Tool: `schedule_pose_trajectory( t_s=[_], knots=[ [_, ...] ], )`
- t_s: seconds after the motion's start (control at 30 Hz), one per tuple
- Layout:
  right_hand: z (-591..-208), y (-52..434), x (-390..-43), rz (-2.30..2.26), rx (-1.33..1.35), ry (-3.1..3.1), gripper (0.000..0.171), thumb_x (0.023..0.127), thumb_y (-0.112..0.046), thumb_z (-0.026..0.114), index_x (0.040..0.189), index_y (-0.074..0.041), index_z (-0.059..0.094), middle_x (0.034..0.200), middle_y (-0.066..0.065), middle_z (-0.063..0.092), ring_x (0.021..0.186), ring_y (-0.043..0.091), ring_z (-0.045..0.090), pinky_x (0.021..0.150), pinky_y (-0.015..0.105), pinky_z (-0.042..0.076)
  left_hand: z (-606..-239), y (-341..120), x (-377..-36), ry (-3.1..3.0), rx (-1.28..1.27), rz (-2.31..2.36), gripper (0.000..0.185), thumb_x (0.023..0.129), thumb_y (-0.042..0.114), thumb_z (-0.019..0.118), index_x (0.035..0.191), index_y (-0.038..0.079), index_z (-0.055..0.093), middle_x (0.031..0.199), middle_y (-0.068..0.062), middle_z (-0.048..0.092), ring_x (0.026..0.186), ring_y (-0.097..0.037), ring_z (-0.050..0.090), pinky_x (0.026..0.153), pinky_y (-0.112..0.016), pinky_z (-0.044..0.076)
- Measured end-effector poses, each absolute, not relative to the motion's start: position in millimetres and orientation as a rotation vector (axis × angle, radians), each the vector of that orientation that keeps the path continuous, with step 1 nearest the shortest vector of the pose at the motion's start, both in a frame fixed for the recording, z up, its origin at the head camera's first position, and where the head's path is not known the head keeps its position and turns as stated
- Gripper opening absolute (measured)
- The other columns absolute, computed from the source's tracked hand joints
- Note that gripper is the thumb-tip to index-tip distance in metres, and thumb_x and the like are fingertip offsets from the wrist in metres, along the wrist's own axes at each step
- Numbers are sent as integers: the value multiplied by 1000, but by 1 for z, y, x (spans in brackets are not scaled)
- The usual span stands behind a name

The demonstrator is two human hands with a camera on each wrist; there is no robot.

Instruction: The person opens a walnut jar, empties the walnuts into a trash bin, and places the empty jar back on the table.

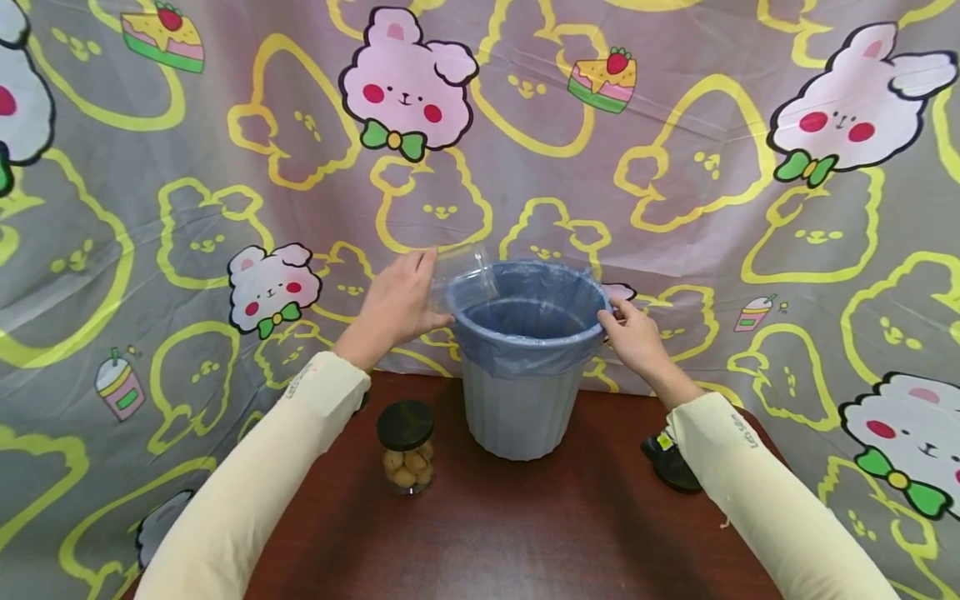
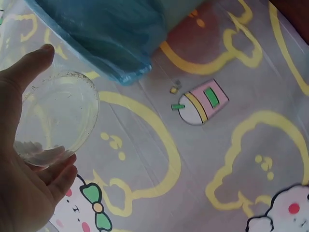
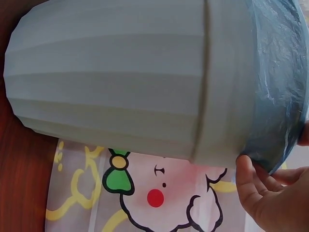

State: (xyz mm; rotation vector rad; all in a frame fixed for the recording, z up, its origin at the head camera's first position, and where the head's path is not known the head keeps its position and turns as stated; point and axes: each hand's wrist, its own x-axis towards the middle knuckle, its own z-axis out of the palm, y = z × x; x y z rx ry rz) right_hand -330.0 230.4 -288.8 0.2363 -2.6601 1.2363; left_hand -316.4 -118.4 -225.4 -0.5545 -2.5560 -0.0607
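Note:
My left hand (image 1: 401,302) grips a clear jar (image 1: 467,271), tipped sideways with its mouth over the left rim of a grey trash can (image 1: 517,408). In the left wrist view the jar's round base (image 2: 60,113) faces the camera; whether anything is inside I cannot tell. A blue plastic bag (image 1: 517,354) lines the can and folds down over its rim. On the can's right side my right hand (image 1: 633,333) pinches the bagged rim, and the right wrist view shows its fingers (image 3: 248,186) on the blue bag (image 3: 277,87). The can stands upright.
Left of the can, a lidded jar of round brown pieces (image 1: 407,468) stands on the dark red wooden table (image 1: 517,533). A black object with a yellow-green label (image 1: 675,467) lies by the right forearm. Patterned cloth (image 1: 555,183) hangs close behind the can.

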Motion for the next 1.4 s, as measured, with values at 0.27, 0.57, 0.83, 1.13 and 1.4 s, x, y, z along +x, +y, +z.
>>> schedule_pose_trajectory(
  t_s=[0.27,0.57,0.83,1.13,1.4],
  knots=[
    [-289,230,-332,1251,232,-2649,61,99,-38,40,149,-5,25,136,25,41,101,38,59,86,49,46,-239,-121,-303,-2513,-486,-349,106,65,47,84,143,-1,29,136,-20,42,121,-34,44,97,-47,40],
    [-289,230,-331,1271,235,-2633,61,99,-37,40,148,-3,26,134,26,43,101,40,59,85,47,48,-262,-127,-287,-2482,-377,-778,105,66,51,80,147,9,27,138,-15,41,120,-32,46,91,-52,43],
    [-290,230,-332,1271,247,-2617,62,98,-37,40,147,-1,28,131,27,45,100,40,60,85,46,48,-283,-134,-276,-2388,-318,-1025,98,67,48,81,143,11,32,134,-12,43,117,-30,47,90,-51,42],
    [-290,230,-332,1276,258,-2609,61,99,-37,40,147,-2,28,131,27,45,101,41,59,85,46,48,-309,-133,-257,-2370,-263,-1233,97,66,42,83,141,8,31,134,-11,43,118,-28,44,93,-50,40],
    [-289,230,-331,1264,253,-2621,61,99,-38,40,148,-3,28,131,25,45,100,40,59,85,47,48,-338,-125,-240,-2335,-285,-1343,92,67,37,84,137,7,33,131,-9,45,116,-25,45,92,-47,41]
  ],
)
